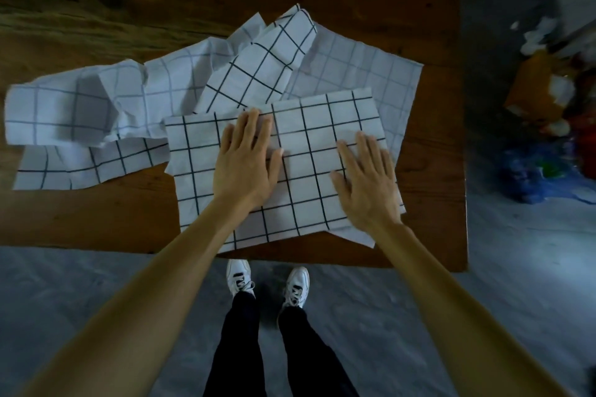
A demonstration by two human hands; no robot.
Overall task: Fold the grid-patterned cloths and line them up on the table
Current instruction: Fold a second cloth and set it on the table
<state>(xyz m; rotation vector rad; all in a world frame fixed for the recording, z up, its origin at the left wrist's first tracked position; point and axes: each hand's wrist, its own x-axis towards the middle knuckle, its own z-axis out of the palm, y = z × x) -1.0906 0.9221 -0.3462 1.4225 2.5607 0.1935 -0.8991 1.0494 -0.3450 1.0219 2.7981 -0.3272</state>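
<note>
A folded white cloth with a dark grid (309,138) lies flat at the near edge of the wooden table (96,213). My left hand (246,159) presses flat on its middle with straight fingers. Flat on the cloth's right part rests my right hand (366,179), fingers spread. Behind and to the left, more grid cloths lie unfolded: a crumpled one (80,106) at the left, one bunched up (258,64) at the centre back, and a spread one (371,71) at the right under the folded cloth.
The table's right edge (464,171) runs close to the cloths. Beyond it, on the grey floor, lies a pile of coloured clutter (548,106). My white shoes (267,284) stand at the table's near edge.
</note>
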